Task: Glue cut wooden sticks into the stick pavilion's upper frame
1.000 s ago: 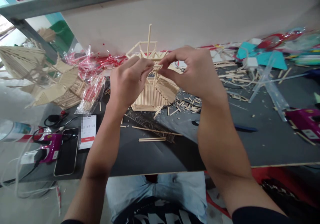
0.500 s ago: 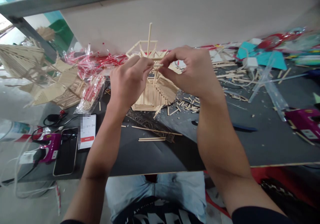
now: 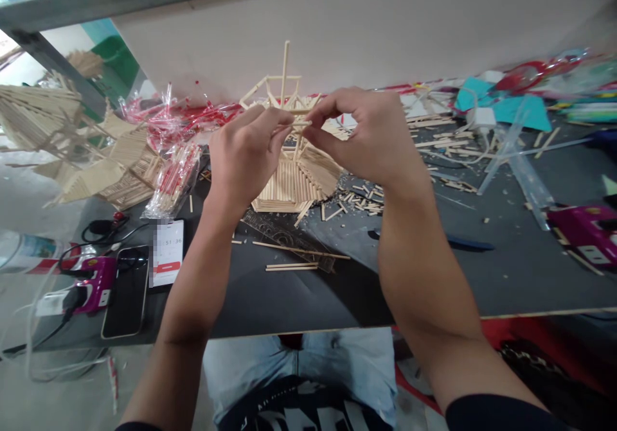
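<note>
Dim-ish indoor light, brightest top L, shadow on tabletop (image 3: 308, 302), edges soft w/ wide-angle stretch

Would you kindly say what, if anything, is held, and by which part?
The right hand pinches a thin stick near one end; what the left hand holds is hidden.

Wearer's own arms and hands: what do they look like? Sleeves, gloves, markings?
Left hand and right hand are ungloved; no watch, ring or marking shows. Forearms are bare and cable-free. Dark sleeves end above the elbows.
</note>
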Action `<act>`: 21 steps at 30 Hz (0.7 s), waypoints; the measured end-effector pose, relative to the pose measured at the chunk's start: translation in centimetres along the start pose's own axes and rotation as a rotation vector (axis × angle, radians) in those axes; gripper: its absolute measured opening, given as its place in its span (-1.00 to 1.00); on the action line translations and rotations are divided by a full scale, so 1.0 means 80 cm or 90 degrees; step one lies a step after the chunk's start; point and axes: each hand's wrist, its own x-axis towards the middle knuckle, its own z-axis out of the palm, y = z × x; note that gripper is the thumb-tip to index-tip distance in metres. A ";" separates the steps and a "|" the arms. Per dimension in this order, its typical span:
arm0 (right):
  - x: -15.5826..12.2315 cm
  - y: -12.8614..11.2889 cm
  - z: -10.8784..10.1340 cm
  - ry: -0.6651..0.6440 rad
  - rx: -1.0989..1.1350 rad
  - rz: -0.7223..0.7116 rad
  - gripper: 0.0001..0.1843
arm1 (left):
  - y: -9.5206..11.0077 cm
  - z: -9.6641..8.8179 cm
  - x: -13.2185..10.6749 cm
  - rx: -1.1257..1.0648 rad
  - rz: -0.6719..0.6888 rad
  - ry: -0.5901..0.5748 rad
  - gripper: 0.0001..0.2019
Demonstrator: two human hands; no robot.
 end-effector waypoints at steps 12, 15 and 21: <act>0.001 -0.005 0.000 -0.017 0.039 0.058 -0.78 | 0.002 -0.006 0.001 0.011 0.007 0.002 -0.91; 0.001 -0.008 0.001 -0.005 0.055 0.066 -0.71 | 0.004 -0.007 0.001 0.043 0.014 0.003 -0.91; 0.001 -0.012 0.003 -0.006 0.059 0.059 -0.65 | 0.006 -0.008 0.000 0.019 -0.007 -0.021 -0.88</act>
